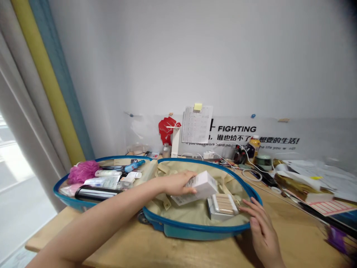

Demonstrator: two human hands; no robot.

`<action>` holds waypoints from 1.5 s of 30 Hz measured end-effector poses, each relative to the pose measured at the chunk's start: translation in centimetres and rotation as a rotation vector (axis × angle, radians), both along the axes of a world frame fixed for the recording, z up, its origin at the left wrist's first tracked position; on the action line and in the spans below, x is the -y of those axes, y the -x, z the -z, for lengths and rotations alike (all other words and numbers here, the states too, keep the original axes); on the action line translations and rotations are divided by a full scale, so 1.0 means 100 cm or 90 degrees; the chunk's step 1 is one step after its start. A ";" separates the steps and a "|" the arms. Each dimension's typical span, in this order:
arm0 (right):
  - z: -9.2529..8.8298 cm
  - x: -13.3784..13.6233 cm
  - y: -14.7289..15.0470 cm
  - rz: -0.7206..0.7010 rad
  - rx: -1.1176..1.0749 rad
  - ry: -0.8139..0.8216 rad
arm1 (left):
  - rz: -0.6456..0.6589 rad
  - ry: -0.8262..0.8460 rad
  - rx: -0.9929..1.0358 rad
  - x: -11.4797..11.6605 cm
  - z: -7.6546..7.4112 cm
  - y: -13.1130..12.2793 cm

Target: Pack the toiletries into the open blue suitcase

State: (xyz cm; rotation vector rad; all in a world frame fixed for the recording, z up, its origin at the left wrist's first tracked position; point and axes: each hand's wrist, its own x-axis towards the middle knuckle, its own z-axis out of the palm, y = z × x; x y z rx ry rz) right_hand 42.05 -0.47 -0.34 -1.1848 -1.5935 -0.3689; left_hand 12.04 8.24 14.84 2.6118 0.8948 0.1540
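A blue suitcase [192, 229] lies wide open on the wooden desk, its beige lining showing. My left hand [176, 183] reaches into the right half and is closed on a white carton box [201, 185], tilted above the lining. Just to its right lies a clear box of cotton swabs [223, 204]. My right hand [260, 221] rests on the suitcase's right rim with fingers spread, fingertips near the swab box. The left half holds a pink bath puff [83, 172], tubes, a blue bottle [134, 165] and a black case [95, 192].
Along the wall stand small bottles, a juice bottle [253, 146], cables and a pinned paper [196, 124]. A book [302, 187] and loose papers lie at the right of the desk [195, 253]. Curtains [33, 96] hang at the left.
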 end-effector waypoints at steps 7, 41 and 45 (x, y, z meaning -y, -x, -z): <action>0.000 0.001 0.000 -0.004 0.004 0.002 | -0.014 0.002 -0.128 -0.001 0.038 -0.014; 0.005 -0.003 -0.001 -0.017 -0.010 -0.005 | -0.316 0.110 -0.159 0.017 -0.006 0.239; 0.004 -0.003 0.000 -0.023 -0.008 -0.022 | -0.304 0.184 -0.185 0.025 -0.007 0.256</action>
